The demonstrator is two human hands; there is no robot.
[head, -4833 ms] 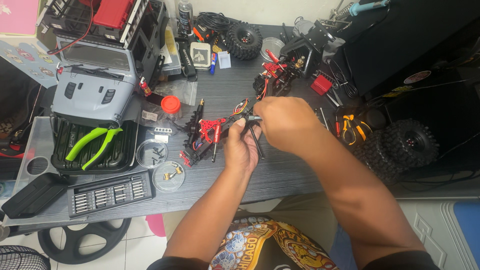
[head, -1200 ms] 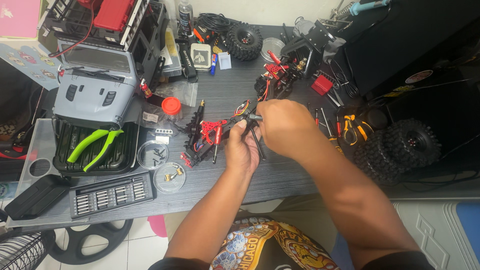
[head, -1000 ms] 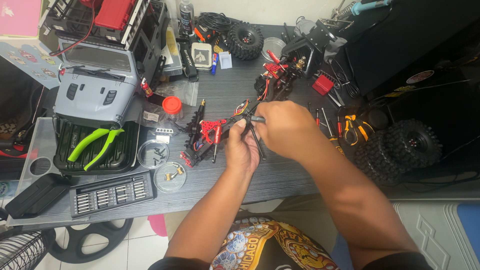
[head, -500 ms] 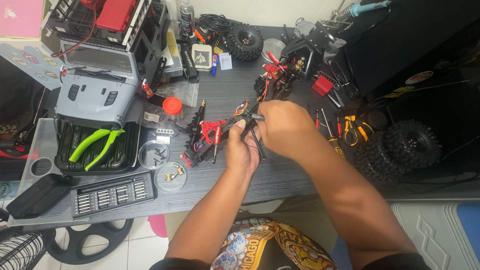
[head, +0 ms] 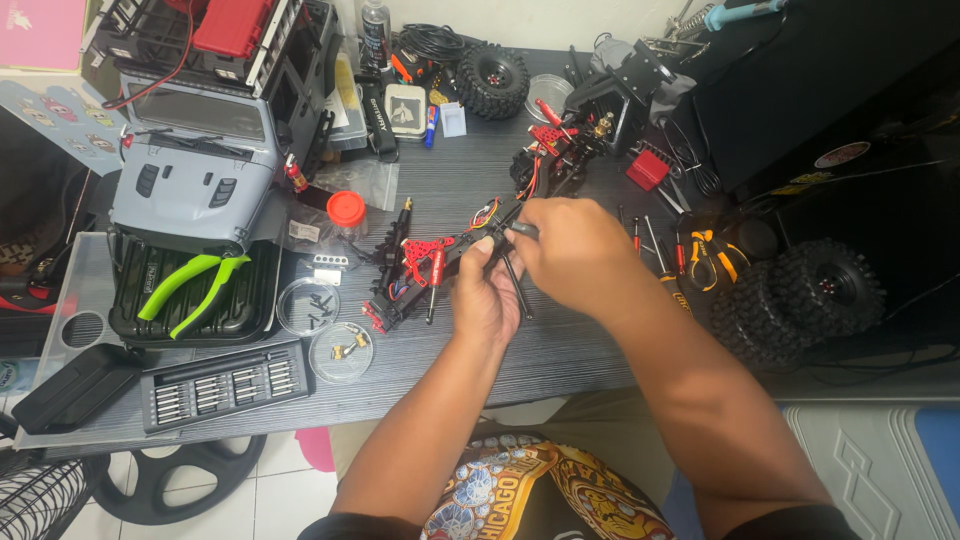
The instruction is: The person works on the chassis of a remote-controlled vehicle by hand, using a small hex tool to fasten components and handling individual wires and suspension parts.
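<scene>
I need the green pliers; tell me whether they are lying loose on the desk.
No: the green pliers lie in the black tray below the grey truck body, not on the desk.

A hobby workbench in a home, set up for building model cars. The dark table (head: pixel 560 350) is crowded with small tools and parts: left of the left hand (head: pixel 487 295) lie a screwdriver bit set (head: pixel 225 383), green-handled pliers (head: pixel 190 290) in a black tray and round dishes of screws (head: pixel 308 305). Beyond them sits a grey model truck body (head: pixel 195 170). Right of the right hand (head: pixel 575 250) are knobby tyres (head: pixel 800 300). Below is tiled floor (head: pixel 290 480).
</scene>
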